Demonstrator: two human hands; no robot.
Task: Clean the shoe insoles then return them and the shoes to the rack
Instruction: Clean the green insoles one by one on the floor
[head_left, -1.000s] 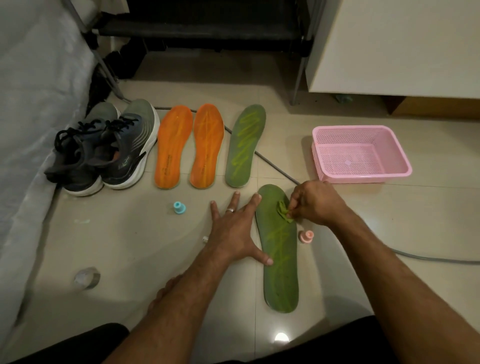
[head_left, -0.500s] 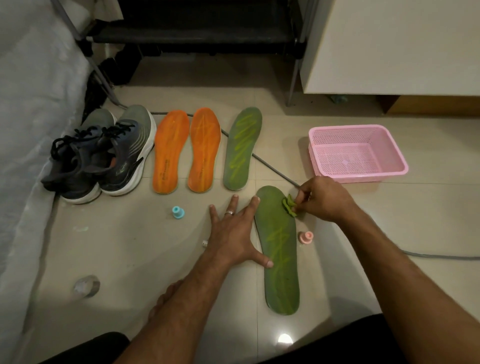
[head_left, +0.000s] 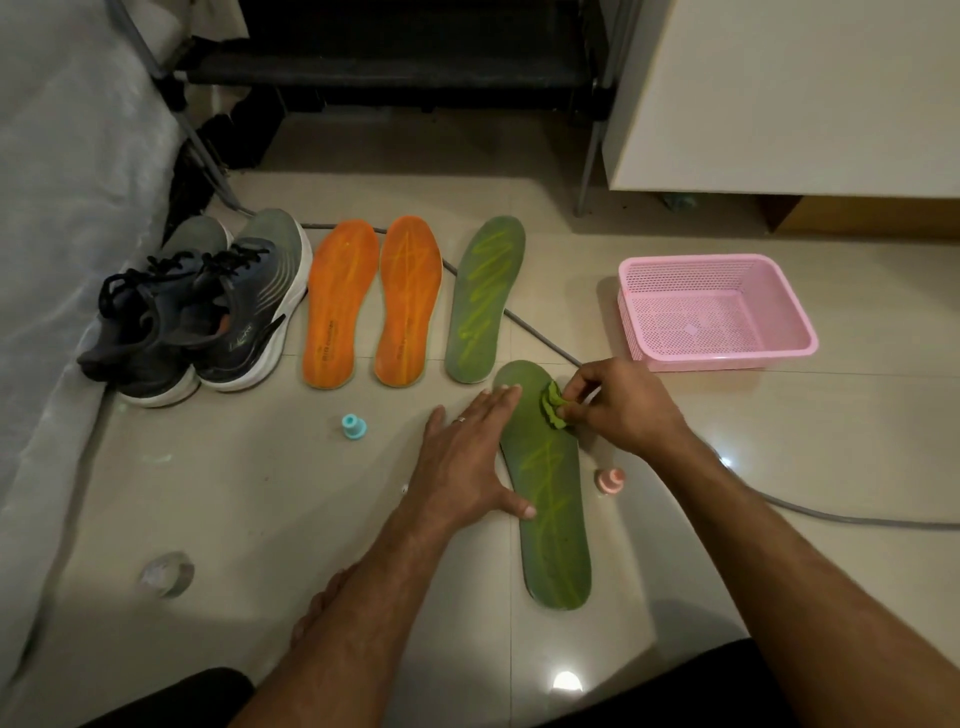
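A green insole (head_left: 551, 499) with yellow-green streaks lies lengthwise on the tiled floor in front of me. My left hand (head_left: 470, 457) lies flat with straight fingers along its left edge, thumb pressing on the insole. My right hand (head_left: 618, 405) pinches a small crumpled green cloth (head_left: 553, 409) against the insole's upper right part. A second green insole (head_left: 483, 299) and two orange insoles (head_left: 340, 306) (head_left: 408, 299) lie in a row farther back. A pair of dark sneakers (head_left: 208, 306) stands left of them.
A pink mesh basket (head_left: 714, 314) sits at the right. A teal cap (head_left: 354, 426) and a pink cap (head_left: 609, 481) lie on the floor. A grey cable (head_left: 810, 512) runs across. The dark shoe rack (head_left: 395, 67) stands behind; a tape roll (head_left: 166, 574) lies near left.
My right hand with the cloth has shifted a little across the insole's upper part, out to its right edge and back. My left hand stays flat in place.
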